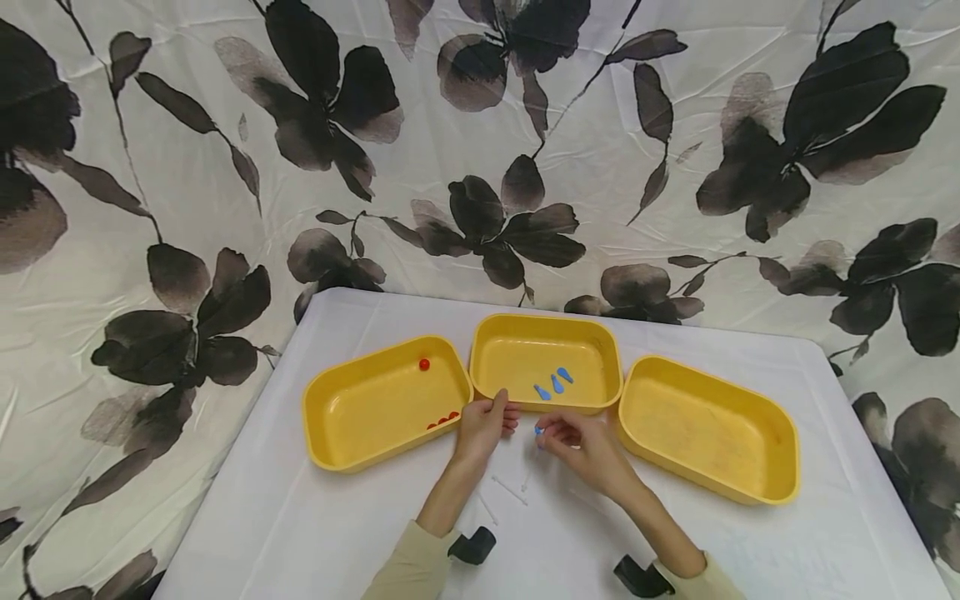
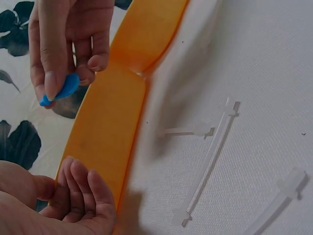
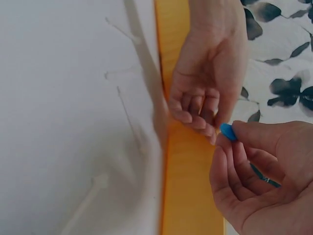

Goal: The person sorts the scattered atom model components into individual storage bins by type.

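My right hand (image 1: 588, 450) pinches a small blue teardrop-shaped piece (image 2: 67, 89) between thumb and fingertips, just in front of the middle yellow tray (image 1: 546, 320). My left hand (image 1: 482, 427) grips the front rim of that tray near its left corner, with the thumb over the rim and the fingers curled against the outer wall. Several matching blue pieces (image 1: 557, 383) lie inside the middle tray. Below the hands, thin whitish plastic sticks (image 2: 208, 164) with small knobs near their ends lie on the white table.
The left yellow tray (image 1: 315, 417) holds several small red pieces, among them a round red one (image 1: 424, 364) near its back wall. At the right stands another yellow tray (image 1: 705, 425). Behind the table (image 1: 247, 533) hangs a flower-patterned cloth (image 1: 480, 125).
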The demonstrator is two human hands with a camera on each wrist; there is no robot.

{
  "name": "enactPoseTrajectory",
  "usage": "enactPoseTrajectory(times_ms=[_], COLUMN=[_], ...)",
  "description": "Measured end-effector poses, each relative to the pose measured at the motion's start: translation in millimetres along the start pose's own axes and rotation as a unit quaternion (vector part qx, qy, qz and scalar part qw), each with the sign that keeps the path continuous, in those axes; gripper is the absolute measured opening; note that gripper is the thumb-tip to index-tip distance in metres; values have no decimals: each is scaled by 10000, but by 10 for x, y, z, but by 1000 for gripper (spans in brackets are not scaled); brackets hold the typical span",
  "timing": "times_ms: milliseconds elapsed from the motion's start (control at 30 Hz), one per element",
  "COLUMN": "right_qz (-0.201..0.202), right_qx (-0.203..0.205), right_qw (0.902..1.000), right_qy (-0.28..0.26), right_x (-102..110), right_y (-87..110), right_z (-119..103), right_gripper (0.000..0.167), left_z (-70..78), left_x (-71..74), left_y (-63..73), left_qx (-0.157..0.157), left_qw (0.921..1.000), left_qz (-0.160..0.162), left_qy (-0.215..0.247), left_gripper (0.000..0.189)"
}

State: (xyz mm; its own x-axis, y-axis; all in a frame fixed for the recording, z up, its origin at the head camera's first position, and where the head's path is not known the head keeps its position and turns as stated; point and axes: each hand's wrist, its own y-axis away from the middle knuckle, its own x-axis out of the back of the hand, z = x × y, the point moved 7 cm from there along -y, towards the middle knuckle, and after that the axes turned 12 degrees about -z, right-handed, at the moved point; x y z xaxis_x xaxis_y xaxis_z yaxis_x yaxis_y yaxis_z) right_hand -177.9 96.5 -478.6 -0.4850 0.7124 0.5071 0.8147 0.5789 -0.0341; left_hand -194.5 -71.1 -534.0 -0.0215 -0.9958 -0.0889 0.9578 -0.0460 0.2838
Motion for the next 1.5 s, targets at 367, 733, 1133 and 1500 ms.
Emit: enactPoseTrajectory(times_ms=[367, 733, 1133, 1500], right_qz=[152, 341, 539, 537], right_qx=[-8, -167, -185, -327], right_qw=[9985, 9971, 9945, 9942], right_qy=[-525, -665, -878, -873], right_x=[97, 187, 231, 246], right_y=[-151, -292, -434, -585], right_z=[34, 24, 66, 87], right_gripper=[15, 16, 18, 21], left_z=[90, 204, -19, -45], left_x=[-12, -30, 4, 5], left_y=[36, 120, -25, -43], left_qx=[-83, -180, -163, -147], left_qw=[9997, 9993, 9996, 9996], left_qz=[-224, -258, -125, -110], left_qy=[81, 198, 174, 210], left_gripper=[43, 41, 43, 42])
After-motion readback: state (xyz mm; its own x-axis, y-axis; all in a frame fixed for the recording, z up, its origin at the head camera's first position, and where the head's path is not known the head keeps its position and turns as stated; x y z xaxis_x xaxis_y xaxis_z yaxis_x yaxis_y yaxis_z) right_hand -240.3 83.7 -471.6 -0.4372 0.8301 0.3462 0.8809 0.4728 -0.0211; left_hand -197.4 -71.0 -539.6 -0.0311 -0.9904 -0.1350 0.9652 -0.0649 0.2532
